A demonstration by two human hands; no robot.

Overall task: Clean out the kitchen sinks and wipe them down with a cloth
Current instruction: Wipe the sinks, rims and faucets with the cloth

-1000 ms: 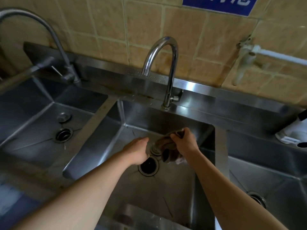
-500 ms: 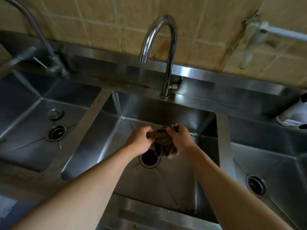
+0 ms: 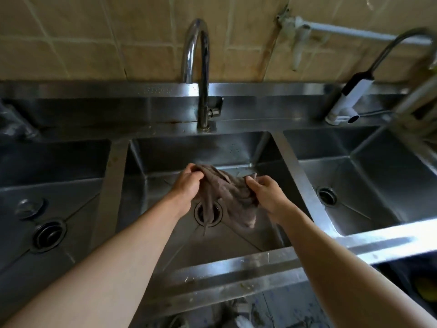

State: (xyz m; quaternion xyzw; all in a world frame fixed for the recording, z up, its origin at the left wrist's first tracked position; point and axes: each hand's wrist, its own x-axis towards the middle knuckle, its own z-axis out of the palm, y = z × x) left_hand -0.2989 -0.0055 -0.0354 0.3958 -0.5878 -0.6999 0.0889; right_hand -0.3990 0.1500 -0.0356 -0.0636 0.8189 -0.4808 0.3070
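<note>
Item: brown-grey, crumpled woven cloth [image 3: 227, 197], held in the air over the middle basin, stretched between two hands and sagging at its lower edge; a thin strand hangs over the round drain opening [image 3: 208, 213] of that basin.

Left hand [image 3: 186, 184]: bare forearm reaching in from the near left, wrist bent slightly, fingers curled tight round the cloth's left corner.

Right hand [image 3: 266, 192]: bare forearm reaching in from the near right, back of hand upward, thumb and fingers pinching the cloth's right edge. The hands are apart, with cloth spanning the gap.

Middle stainless-steel sink basin [image 3: 165, 171]: rectangular, creased floor sloping to the drain; specks on the far wall.

Left stainless-steel basin [image 3: 71, 185]: drain [image 3: 48, 234] near the left; a round metal stopper [image 3: 29, 207] lies just beyond it.

Right stainless-steel basin [image 3: 378, 181]: drain [image 3: 327, 195] at its left side.

Chrome gooseneck tap [image 3: 201, 74]: upright on the far ledge behind the middle basin.

White-and-black tap unit [image 3: 350, 98]: tilted, on the far ledge at the right.

Beige tiled wall [image 3: 94, 39]: behind the counter, carrying a white pipe [image 3: 354, 33].
</note>
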